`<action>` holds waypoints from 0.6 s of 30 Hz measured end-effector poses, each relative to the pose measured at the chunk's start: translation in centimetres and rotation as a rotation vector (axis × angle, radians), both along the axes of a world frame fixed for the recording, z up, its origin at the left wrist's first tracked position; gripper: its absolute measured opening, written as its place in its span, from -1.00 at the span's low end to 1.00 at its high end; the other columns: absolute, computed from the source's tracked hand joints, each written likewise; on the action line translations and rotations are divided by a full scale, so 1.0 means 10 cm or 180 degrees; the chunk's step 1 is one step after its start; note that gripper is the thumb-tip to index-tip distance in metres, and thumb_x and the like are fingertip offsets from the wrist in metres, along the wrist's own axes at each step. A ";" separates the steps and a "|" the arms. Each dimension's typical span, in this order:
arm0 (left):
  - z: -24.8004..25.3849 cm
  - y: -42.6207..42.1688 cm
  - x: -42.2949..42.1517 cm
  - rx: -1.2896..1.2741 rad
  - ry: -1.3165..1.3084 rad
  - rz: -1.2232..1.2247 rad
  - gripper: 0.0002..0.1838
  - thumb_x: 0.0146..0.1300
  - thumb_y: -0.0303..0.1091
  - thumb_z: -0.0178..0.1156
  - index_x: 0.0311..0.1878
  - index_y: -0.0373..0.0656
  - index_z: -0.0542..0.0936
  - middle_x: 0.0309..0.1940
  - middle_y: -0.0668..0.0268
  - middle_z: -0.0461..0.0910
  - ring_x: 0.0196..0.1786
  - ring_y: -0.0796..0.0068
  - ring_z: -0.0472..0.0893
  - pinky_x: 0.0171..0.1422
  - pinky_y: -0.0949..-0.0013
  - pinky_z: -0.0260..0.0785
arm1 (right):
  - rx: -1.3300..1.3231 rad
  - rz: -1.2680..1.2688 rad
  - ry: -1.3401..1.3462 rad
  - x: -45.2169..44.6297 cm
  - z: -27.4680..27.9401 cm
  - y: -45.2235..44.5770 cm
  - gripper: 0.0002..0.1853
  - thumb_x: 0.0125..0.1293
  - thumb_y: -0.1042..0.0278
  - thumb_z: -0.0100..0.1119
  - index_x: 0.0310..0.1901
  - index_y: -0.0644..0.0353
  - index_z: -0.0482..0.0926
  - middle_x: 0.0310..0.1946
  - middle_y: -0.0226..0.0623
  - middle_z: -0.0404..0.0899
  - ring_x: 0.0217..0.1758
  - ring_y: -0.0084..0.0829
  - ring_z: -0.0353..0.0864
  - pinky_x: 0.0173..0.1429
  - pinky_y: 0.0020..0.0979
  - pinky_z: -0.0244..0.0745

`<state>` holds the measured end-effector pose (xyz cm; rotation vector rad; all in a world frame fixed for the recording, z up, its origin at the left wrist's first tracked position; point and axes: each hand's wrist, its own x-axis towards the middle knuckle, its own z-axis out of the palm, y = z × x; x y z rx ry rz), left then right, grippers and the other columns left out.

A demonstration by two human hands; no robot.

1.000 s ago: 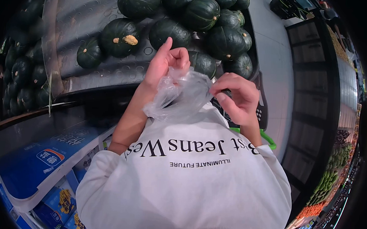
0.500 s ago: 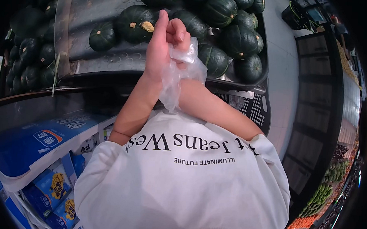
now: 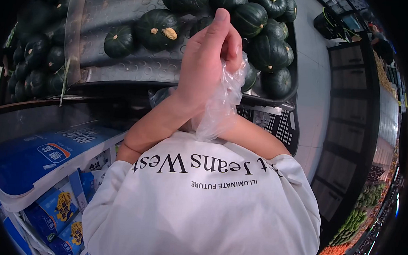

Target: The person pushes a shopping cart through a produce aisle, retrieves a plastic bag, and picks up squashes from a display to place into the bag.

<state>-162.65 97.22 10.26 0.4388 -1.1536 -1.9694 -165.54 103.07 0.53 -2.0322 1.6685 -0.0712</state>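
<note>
My left hand (image 3: 209, 66) is raised in front of me, thumb up and fingers curled around a clear plastic bag (image 3: 221, 98). The bag hangs crumpled down past the wrist. My right forearm (image 3: 251, 136) crosses beneath the left one, and my right hand is hidden behind the left wrist and the bag. A bit of clear plastic shows to the left of my left wrist. Beyond the hands lie dark green kabocha squashes (image 3: 158, 30) on a ridged metal display tray (image 3: 129, 69); a smaller squash (image 3: 119, 41) sits to the left.
More squashes (image 3: 267, 53) are heaped at the tray's right end. A black perforated crate (image 3: 281, 128) stands below it. Blue packages (image 3: 57, 207) fill a shelf at lower left. A grey floor aisle (image 3: 312, 86) runs along the right, beside dark cabinets (image 3: 348, 106) and vegetable displays.
My left hand has moved right and looks larger, now covering some squashes. The bag has shifted with it and hangs longer. My right hand has slipped lower behind the left wrist.
</note>
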 end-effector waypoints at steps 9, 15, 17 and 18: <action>0.02 0.01 -0.01 0.0199 -0.0089 -0.0058 -0.45 0.42 0.08 -0.09 -0.61 -0.11 0.34 -0.79 0.40 0.28 -0.68 0.69 0.22 -0.54 0.57 0.05 | -0.0264 -0.0019 -0.0091 0.04 0.03 0.09 -0.78 0.10 0.53 0.10 -0.17 0.30 0.47 -0.21 -0.03 0.53 -0.15 -0.09 0.60 -0.11 -0.21 0.50; 0.17 0.22 -0.14 0.0332 0.0455 -0.0539 -0.48 0.40 0.06 -0.03 -0.60 -0.10 0.33 -0.78 0.39 0.30 -0.68 0.67 0.22 -0.54 0.55 0.06 | -0.0582 0.0045 -0.0657 -0.07 0.21 0.22 -0.75 0.10 0.53 0.10 -0.13 0.31 0.46 -0.17 -0.02 0.52 -0.14 -0.08 0.60 -0.10 -0.21 0.50; 0.27 0.27 -0.15 0.0508 0.0700 -0.0627 -0.49 0.40 0.05 -0.04 -0.59 -0.10 0.33 -0.78 0.38 0.30 -0.69 0.66 0.20 -0.56 0.53 0.05 | -0.0870 0.0007 -0.1163 -0.21 0.35 0.30 -0.74 0.10 0.53 0.09 -0.12 0.31 0.45 -0.16 -0.02 0.52 -0.14 -0.08 0.60 -0.09 -0.21 0.50; 0.52 0.27 -0.04 0.0746 0.0721 -0.0772 -0.50 0.40 0.04 -0.03 -0.59 -0.10 0.32 -0.79 0.38 0.29 -0.69 0.66 0.20 -0.56 0.53 0.05 | -0.1000 -0.0071 -0.1381 -0.28 0.42 0.35 -0.73 0.10 0.53 0.09 -0.12 0.31 0.45 -0.16 -0.01 0.52 -0.13 -0.08 0.60 -0.09 -0.21 0.50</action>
